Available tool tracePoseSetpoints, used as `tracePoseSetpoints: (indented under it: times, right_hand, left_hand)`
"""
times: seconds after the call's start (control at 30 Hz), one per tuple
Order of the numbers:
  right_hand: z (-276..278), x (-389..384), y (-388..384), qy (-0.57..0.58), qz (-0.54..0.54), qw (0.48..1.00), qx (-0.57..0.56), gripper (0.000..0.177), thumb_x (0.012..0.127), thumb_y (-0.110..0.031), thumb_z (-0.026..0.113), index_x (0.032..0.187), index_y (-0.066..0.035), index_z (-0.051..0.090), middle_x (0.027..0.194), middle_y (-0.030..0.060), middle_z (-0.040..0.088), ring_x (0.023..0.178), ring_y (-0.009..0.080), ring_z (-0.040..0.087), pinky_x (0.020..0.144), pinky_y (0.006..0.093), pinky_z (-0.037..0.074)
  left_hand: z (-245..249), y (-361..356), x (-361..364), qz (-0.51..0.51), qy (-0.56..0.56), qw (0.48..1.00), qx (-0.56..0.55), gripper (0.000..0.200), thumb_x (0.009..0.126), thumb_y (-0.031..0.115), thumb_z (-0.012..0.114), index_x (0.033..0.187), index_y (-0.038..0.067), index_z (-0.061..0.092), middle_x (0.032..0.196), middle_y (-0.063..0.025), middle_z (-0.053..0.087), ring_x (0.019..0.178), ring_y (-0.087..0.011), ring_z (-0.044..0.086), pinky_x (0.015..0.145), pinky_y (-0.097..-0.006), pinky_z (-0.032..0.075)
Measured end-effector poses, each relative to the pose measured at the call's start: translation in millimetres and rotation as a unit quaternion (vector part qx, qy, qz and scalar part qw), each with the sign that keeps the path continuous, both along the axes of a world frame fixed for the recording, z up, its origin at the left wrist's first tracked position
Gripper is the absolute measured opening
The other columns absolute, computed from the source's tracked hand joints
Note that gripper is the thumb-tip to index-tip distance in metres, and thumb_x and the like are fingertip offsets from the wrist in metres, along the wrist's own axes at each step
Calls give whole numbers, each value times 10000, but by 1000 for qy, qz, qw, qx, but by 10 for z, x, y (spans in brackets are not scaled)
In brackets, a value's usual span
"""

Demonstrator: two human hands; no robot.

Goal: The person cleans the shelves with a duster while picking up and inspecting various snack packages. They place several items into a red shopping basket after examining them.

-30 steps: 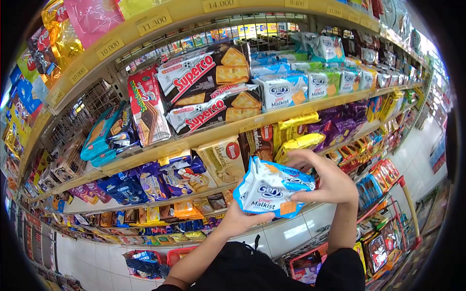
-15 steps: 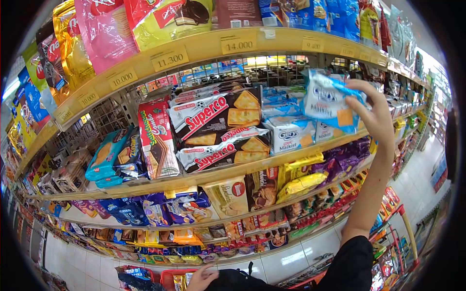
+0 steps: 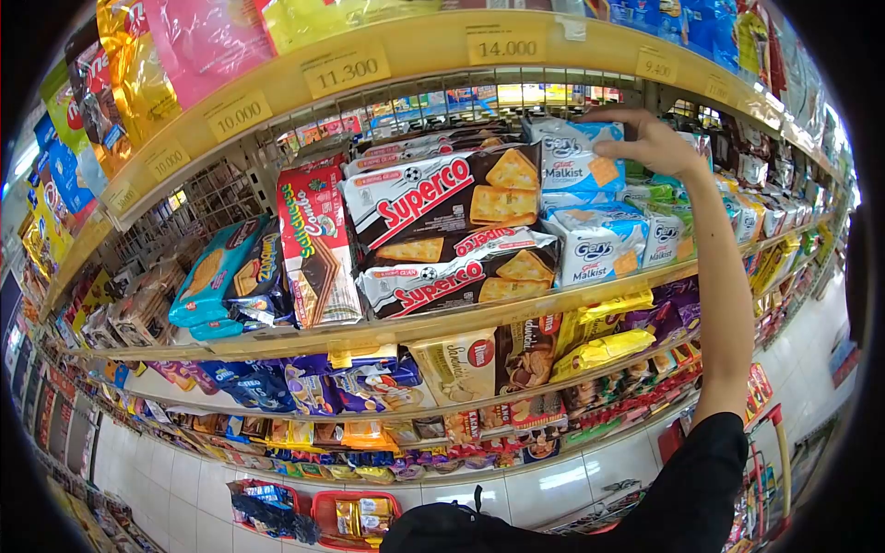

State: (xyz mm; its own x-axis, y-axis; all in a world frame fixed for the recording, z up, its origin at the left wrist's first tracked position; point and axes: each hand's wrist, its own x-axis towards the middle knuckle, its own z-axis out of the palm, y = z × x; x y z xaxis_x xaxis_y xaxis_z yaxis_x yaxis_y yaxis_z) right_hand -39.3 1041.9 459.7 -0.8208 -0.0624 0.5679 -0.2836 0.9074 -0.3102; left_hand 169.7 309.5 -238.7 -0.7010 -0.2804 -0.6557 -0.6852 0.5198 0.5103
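Observation:
My right hand (image 3: pixel 649 146) reaches up to the middle shelf and grips a white and blue Gery Malkist cracker pack (image 3: pixel 570 177) at its upper right, thumb across the front. The pack stands upright above another Gery Malkist pack (image 3: pixel 597 247) at the shelf's front. A green and white Malkist pack (image 3: pixel 667 236) sits to the right of that one. Directly left of the held pack are stacked black and white Superco cracker packs (image 3: pixel 433 207). My left hand is out of view.
Yellow shelf edges with price tags (image 3: pixel 505 46) run above. Left of the Superco packs stands a red sandwich biscuit pack (image 3: pixel 318 244). Lower shelves hold more packets. On the floor are a red basket (image 3: pixel 323 505) with packets and a trolley with a red handle (image 3: pixel 780 452).
My right hand has moved the Gery Malkist pack left and back, from in front of the shelf to above the stack beside the Superco packs. My left hand has left the view.

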Motion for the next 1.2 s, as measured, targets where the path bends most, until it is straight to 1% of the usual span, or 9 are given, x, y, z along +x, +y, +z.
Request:
tracePoseSetpoints:
  times: [0.23, 0.43, 0.47, 0.53, 0.67, 0.8, 0.93, 1.0, 1.2]
  right_hand:
    - [-32, -230, -45, -61, -51, 997, 18, 454, 819, -279, 626, 1219, -79, 546, 1178, 118, 568, 996, 182, 544, 868, 317, 424]
    - [-204, -240, -17, 35, -112, 990, 80, 504, 831, -282, 586, 1246, -27, 459, 1188, 141, 517, 1081, 235, 494, 942, 335, 385]
    - [-214, -87, -153, 90, -96, 986, 103, 483, 830, -279, 586, 1223, -26, 464, 1160, 135, 519, 1056, 229, 496, 930, 332, 390]
    - [-309, 215, -320, 189, -79, 972, 115, 443, 828, -274, 588, 1175, -24, 473, 1104, 124, 523, 1007, 218, 499, 907, 325, 399]
    - [-953, 656, -669, 241, -59, 968, 31, 366, 825, -264, 591, 1080, -21, 492, 993, 101, 531, 909, 196, 507, 860, 311, 418]
    - [-1990, 879, -1209, 59, 66, 979, -186, 299, 821, -254, 594, 984, -17, 511, 882, 79, 538, 811, 174, 514, 813, 298, 436]
    - [-3118, 821, -2592, -320, 223, 835, -387, 251, 818, -244, 598, 889, -13, 530, 771, 56, 546, 713, 151, 521, 765, 284, 454]
    - [-3546, 988, -3625, -418, 134, 821, -365, 69, 832, -53, 561, 884, -8, 559, 768, 62, 590, 703, 158, 578, 694, 273, 467]
    - [-5877, 2032, -4487, -570, 111, 804, -128, 152, 864, -130, 545, 934, -21, 625, 730, 84, 636, 685, 168, 610, 626, 295, 467]
  left_hand:
    - [18, 142, 144, 41, 15, 997, 68, 441, 815, 258, 615, 1198, 73, 498, 1020, -147, 619, 913, -239, 595, 782, -382, 489]
    - [-489, 50, 1372, 81, 30, 988, 127, 532, 762, 269, 668, 1237, 90, 508, 1043, -149, 634, 974, -242, 598, 839, -383, 471]
    - [337, 335, 1146, 21, -2, 1000, -1, 472, 764, 330, 617, 1175, 103, 563, 1000, -175, 646, 919, -261, 621, 798, -362, 483]
    - [691, 424, 1051, 102, -52, 993, 22, 462, 796, 377, 569, 1160, 92, 579, 954, -169, 664, 905, -260, 635, 796, -341, 484]
    - [726, 393, 1348, 159, -59, 984, 55, 557, 863, 485, 483, 1192, 42, 555, 1071, -207, 618, 1002, -253, 598, 879, -328, 449]
    - [905, 279, 1611, 396, -59, 882, 249, 594, 900, 502, 439, 1208, 4, 537, 1177, -180, 571, 1051, -245, 566, 927, -332, 423]
    - [430, -230, 2037, 427, -83, 806, 401, 722, 894, 562, 390, 1336, -8, 383, 1298, -205, 468, 1134, -314, 504, 969, -378, 388]
    - [56, -530, 2139, 420, -122, 790, 431, 747, 893, 580, 363, 1364, 2, 332, 1329, -207, 433, 1146, -316, 493, 985, -392, 372]
    - [-319, -1648, 2421, 366, -229, 807, 404, 829, 843, 670, 335, 1391, 48, 303, 1372, -197, 385, 1198, -308, 456, 1002, -462, 337]
